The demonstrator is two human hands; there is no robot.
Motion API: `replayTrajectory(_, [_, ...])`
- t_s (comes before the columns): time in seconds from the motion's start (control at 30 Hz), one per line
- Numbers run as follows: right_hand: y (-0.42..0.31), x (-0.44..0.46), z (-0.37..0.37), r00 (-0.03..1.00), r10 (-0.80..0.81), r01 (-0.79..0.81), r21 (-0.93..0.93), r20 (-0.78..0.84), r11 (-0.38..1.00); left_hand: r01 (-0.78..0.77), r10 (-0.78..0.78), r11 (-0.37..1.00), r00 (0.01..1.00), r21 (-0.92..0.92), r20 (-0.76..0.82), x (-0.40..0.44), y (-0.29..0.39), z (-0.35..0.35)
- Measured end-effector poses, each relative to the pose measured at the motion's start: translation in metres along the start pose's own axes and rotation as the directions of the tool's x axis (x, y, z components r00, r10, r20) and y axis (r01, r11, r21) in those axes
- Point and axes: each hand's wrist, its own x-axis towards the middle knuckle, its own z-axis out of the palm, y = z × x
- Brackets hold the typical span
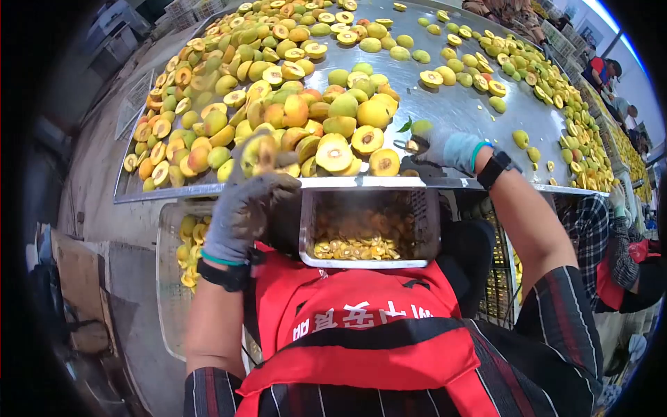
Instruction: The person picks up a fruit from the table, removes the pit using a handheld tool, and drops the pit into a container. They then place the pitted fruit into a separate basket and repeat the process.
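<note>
My left hand, in a grey glove, is closed around a halved yellow peach just above the table's near edge; both are slightly blurred. My right hand, in a blue-grey glove, is closed on a small metal tool with a curved end. A yellowish bit shows at this tool; I cannot make out what it is. The two hands are apart. Between them, peach halves lie cut side up at the table edge. Below sits a bin holding pits and scraps.
A metal table bears a large heap of whole and halved peaches on the left. More peaches line its right side. A white crate with peach pieces stands at lower left. Other people work along the right.
</note>
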Motion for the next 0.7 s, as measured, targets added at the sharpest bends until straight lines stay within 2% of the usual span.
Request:
replayTrajectory(0.03, [0.009,-0.003,0.013,1.0,0.013,-0.013,0.003,-0.01,1.0,0.09,-0.08,0.956,0.996,-0.279,0.049,-0.015,-0.005,0.006])
replayTrajectory(0.07, [0.02,-0.003,0.025,0.999,0.023,-0.023,0.007,-0.024,1.0,0.18,-0.138,0.83,0.983,-0.527,0.118,-0.027,-0.008,0.012])
replayTrajectory(0.1, [0.029,-0.003,0.034,0.991,0.018,-0.003,0.107,-0.135,0.994,0.21,-0.134,0.726,0.977,-0.655,0.166,-0.035,-0.014,0.016])
replayTrajectory(0.13, [0.039,-0.003,0.037,0.99,0.002,0.012,0.102,-0.138,0.995,0.222,-0.15,0.657,0.975,-0.721,0.163,-0.045,-0.016,0.023])
replayTrajectory(0.2, [0.052,-0.002,0.038,0.917,0.241,-0.199,0.16,-0.319,0.967,0.438,-0.156,0.427,0.897,-0.791,0.413,-0.058,-0.028,0.02])
replayTrajectory(0.23, [0.055,-0.006,0.04,0.901,0.313,-0.283,0.139,-0.302,0.949,0.338,-0.058,0.539,0.929,-0.771,0.366,-0.062,-0.033,0.025])
replayTrajectory(0.27, [0.055,-0.012,0.039,0.879,0.379,-0.361,0.113,-0.289,0.926,0.566,-0.074,0.093,0.824,-0.819,0.562,-0.068,-0.032,0.023])
replayTrajectory(0.3, [0.064,-0.006,0.047,0.871,0.42,-0.408,0.102,-0.255,0.907,0.508,-0.075,0.217,0.86,-0.834,0.505,-0.073,-0.031,0.029])
replayTrajectory(0.33, [0.075,-0.004,0.052,0.882,0.394,-0.381,0.101,-0.259,0.919,0.446,-0.071,0.338,0.89,-0.829,0.45,-0.075,-0.03,0.038])
replayTrajectory(0.4, [0.076,-0.002,0.053,0.891,0.402,-0.403,0.039,-0.21,0.914,0.44,-0.121,0.338,0.897,-0.832,0.425,-0.081,-0.026,0.046])
replayTrajectory(0.43, [0.077,0.0,0.055,0.896,0.395,-0.395,0.042,-0.205,0.918,0.454,-0.091,0.279,0.89,-0.846,0.447,-0.081,-0.027,0.048])
replayTrajectory(0.47, [0.077,-0.002,0.058,0.878,0.382,-0.39,0.03,-0.29,0.92,0.471,-0.062,0.212,0.881,-0.856,0.469,-0.083,-0.029,0.05])
replayTrajectory(0.5, [0.079,-0.004,0.06,0.852,0.366,-0.389,0.014,-0.373,0.921,0.426,-0.035,0.329,0.897,-0.843,0.44,-0.082,-0.036,0.05])
replayTrajectory(0.53, [0.095,0.001,0.068,0.855,0.368,-0.392,0.01,-0.366,0.92,0.427,-0.039,0.321,0.898,-0.845,0.439,-0.082,-0.037,0.051])
replayTrajectory(0.57, [0.094,0.001,0.067,0.731,0.285,-0.229,0.17,-0.62,0.958,0.438,-0.047,0.318,0.893,-0.841,0.448,-0.08,-0.037,0.052])
replayTrajectory(0.6, [0.094,0.001,0.063,0.519,0.235,-0.017,0.265,-0.822,0.964,0.449,-0.053,0.316,0.888,-0.836,0.457,-0.077,-0.036,0.051])
replayTrajectory(0.63, [0.095,-0.005,0.065,0.523,0.417,0.243,0.6,-0.743,0.763,0.457,-0.037,0.294,0.883,-0.84,0.467,-0.074,-0.043,0.05])
replayTrajectory(0.67, [0.049,-0.045,0.042,0.704,0.526,0.226,0.852,-0.478,0.471,0.464,-0.043,0.285,0.88,-0.839,0.472,-0.069,-0.046,0.05])
replayTrajectory(0.7, [0.038,-0.054,0.048,0.727,0.54,0.323,0.905,-0.424,0.275,0.466,-0.051,0.317,0.878,-0.826,0.476,-0.064,-0.048,0.05])
